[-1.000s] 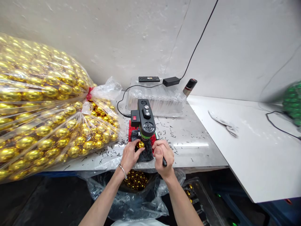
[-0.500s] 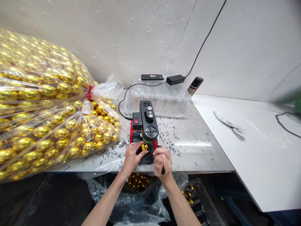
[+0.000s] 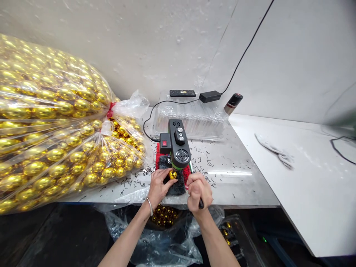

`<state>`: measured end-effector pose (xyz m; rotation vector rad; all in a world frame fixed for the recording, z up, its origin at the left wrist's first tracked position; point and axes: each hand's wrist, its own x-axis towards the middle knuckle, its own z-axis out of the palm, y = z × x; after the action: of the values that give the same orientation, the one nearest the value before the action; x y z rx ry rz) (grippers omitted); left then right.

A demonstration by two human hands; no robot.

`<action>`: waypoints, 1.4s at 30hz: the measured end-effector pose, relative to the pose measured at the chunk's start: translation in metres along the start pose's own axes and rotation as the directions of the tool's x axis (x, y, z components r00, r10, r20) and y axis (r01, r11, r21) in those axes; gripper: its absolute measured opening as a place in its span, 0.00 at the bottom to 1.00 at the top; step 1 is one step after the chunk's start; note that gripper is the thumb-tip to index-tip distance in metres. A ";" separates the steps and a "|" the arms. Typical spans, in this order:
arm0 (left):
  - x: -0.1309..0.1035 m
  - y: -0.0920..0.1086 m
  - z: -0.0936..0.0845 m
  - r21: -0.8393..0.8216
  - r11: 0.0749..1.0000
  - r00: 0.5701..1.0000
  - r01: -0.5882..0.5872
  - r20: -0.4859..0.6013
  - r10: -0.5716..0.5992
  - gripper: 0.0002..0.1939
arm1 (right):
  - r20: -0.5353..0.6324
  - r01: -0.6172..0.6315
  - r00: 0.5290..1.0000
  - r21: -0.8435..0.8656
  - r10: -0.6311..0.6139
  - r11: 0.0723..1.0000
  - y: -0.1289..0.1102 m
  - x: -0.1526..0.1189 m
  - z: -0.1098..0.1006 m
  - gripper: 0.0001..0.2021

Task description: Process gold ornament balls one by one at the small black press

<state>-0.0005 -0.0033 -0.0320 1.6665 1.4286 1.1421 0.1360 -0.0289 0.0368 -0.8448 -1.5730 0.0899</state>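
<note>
Under the head of a black device (image 3: 180, 142) with round vents, buttons and a red switch, a shiny gold ball (image 3: 172, 174) is pinched between the thumb and fingertips of my left hand (image 3: 160, 185). The ball is over a black pad (image 3: 178, 188), with red material (image 3: 157, 154) around the pad. My right hand (image 3: 199, 191) is wrapped round a slim tool with a metal shaft and a black end (image 3: 201, 203). Its shaft rises beside the device's head; the upper tip is hidden.
A large clear bag of gold balls (image 3: 55, 148) fills the left. Behind the device lie a clear plastic tray (image 3: 194, 122), a remote control (image 3: 183, 93), a power adapter (image 3: 210, 96) and a spray can (image 3: 233, 103). A glove (image 3: 275, 152) rests right. Gold balls (image 3: 165, 216) fill a bag below.
My right hand has moved slightly right and down, tilting the tool away from the ball. My left hand keeps the ball under the device. The whole view has shifted slightly.
</note>
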 end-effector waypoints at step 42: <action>0.125 -0.001 -0.092 0.569 0.808 0.947 0.153 0.149 -0.284 0.06 | -0.026 -0.031 0.999 0.041 0.032 0.999 -0.006 0.009 -0.001 0.15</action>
<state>-0.0815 0.1136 0.0286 1.8661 1.8533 0.3949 0.1347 -0.0291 0.0478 -0.8355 -1.5286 0.1324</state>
